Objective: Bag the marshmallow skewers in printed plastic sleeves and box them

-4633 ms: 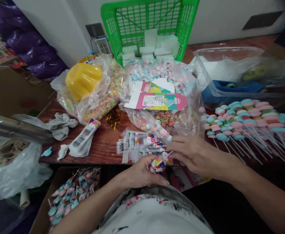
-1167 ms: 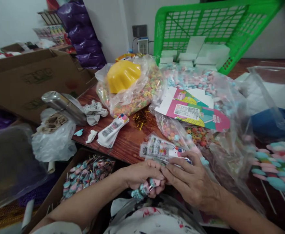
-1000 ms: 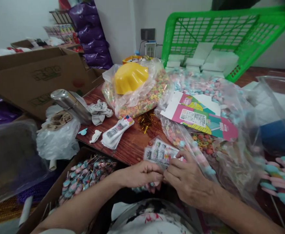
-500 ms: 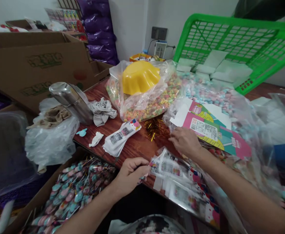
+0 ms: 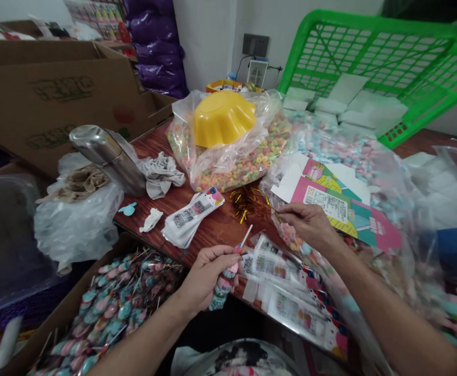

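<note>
My left hand [image 5: 203, 274] is closed around the gathered neck of a wrapped marshmallow lollipop [image 5: 221, 290]. Its white stick points up and the pink and teal sweets hang below my fingers. Between the fingertips of my right hand [image 5: 310, 225] is a thin gold twist tie [image 5: 268, 202], pinched near one end. A loose heap of gold twist ties [image 5: 241, 204] lies on the table just left of that hand. Flat printed plastic bags [image 5: 297, 308] are spread at the table's front edge, close to both hands.
A box of wrapped lollipops [image 5: 107, 308] stands low at the left. Printed cards [image 5: 189, 216], a steel flask [image 5: 109, 159] and a yellow bowl [image 5: 224, 120] on a bag of ring sweets [image 5: 228, 175] sit behind. A green basket [image 5: 369, 57] leans at the back right.
My right hand has drawn a gold twist tie away to the right from the heap. In my left hand the lollipop has come further into view, stick upward.
</note>
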Available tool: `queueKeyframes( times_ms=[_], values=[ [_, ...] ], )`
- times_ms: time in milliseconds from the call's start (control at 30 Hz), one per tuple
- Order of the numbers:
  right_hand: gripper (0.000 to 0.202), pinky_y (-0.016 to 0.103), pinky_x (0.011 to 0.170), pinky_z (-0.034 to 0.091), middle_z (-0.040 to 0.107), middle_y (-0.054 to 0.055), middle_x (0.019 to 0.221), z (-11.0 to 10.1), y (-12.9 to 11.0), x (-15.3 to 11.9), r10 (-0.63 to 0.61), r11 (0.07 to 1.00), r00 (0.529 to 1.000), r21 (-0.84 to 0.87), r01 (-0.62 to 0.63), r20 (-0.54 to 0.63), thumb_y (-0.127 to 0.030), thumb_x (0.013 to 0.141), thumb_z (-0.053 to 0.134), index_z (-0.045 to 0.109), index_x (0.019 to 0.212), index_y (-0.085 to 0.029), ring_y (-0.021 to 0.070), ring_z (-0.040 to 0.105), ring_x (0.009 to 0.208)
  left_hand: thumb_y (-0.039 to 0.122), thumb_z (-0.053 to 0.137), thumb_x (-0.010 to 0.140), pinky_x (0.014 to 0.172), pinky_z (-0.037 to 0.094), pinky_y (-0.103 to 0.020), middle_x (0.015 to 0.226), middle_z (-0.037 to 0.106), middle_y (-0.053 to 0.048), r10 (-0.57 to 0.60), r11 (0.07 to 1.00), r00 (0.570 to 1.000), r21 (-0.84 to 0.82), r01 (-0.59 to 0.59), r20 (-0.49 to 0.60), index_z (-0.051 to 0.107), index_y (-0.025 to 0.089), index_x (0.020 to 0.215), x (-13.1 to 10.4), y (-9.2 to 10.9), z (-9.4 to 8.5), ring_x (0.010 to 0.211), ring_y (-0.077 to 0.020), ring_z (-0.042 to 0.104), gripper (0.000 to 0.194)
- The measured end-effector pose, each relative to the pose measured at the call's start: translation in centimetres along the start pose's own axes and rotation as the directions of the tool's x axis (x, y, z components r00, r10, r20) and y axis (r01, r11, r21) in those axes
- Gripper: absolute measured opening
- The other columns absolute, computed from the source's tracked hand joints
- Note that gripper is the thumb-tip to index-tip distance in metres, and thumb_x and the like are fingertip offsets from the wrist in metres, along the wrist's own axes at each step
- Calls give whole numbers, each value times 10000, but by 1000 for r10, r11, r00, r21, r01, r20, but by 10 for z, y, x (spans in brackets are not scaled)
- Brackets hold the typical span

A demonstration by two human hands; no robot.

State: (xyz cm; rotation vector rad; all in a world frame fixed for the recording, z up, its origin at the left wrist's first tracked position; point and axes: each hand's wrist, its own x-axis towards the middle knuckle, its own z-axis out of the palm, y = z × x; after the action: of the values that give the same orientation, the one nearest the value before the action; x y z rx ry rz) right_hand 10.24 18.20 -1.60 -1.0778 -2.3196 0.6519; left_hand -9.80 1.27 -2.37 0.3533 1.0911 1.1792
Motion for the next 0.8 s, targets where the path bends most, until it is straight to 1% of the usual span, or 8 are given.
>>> queueKeyframes(
  times_ms=[100,167,300,367,467,600,700,800],
  values=[
    [266,295,667,531,732,48,844,0,-3,-9,-20,999,998,45,23,-63,-270,862,467,700,957,-182,184,684,757,321,730,687,369,316,-144,595,616,-15,18,998,1000,55,-17,-8,653,107,713,2,-3,6,407,-55,511,229],
    [247,315,706,525,733,58,883,2,-1,-11,-44,998,995,32,47,-90,-252,842,504,710,965,-195,195,679,789,319,738,673,373,301,-138,589,610,-12,34,997,999,66,-33,-20,649,105,703,4,-3,9,406,-46,499,234],
    [169,322,714,498,722,62,762,7,8,-10,-115,993,990,-33,112,-88,-200,761,585,739,829,-207,203,657,727,330,753,652,376,306,-144,596,621,-18,84,993,996,88,-80,-36,659,104,737,5,-1,14,423,-58,515,259],
    [163,315,710,489,713,61,740,8,11,-11,-142,989,984,-51,137,-106,-198,769,577,736,804,-208,198,648,717,329,757,648,375,308,-145,598,626,-21,90,992,995,96,-85,-52,659,104,736,4,-1,15,427,-64,526,260],
    [187,312,720,481,703,58,755,4,9,-15,-166,986,971,-56,159,-173,-191,800,533,716,766,-208,189,639,735,315,759,642,368,300,-143,587,624,-17,82,994,995,78,-77,-63,652,106,716,2,-3,14,415,-63,519,246],
    [193,298,696,476,663,50,774,-5,-12,-26,-197,980,953,-26,196,-230,-178,818,511,685,741,-209,170,617,744,310,739,662,378,307,-150,594,622,-20,95,989,994,121,-88,-58,654,107,702,3,-5,14,421,-66,524,224],
    [180,285,658,457,637,35,767,-5,-39,-40,-239,965,954,62,253,-180,-147,824,524,684,774,-211,151,595,718,310,723,684,389,317,-158,575,593,-3,120,982,992,154,-112,-44,656,111,687,6,-5,20,420,-61,507,210],
    [222,255,591,422,608,-6,683,3,-66,-56,-234,938,965,233,256,-121,-92,831,530,693,897,-227,114,552,612,289,713,685,403,334,-163,538,535,27,174,977,984,130,-169,-25,649,115,655,8,-5,28,412,-43,452,188]
  ],
)
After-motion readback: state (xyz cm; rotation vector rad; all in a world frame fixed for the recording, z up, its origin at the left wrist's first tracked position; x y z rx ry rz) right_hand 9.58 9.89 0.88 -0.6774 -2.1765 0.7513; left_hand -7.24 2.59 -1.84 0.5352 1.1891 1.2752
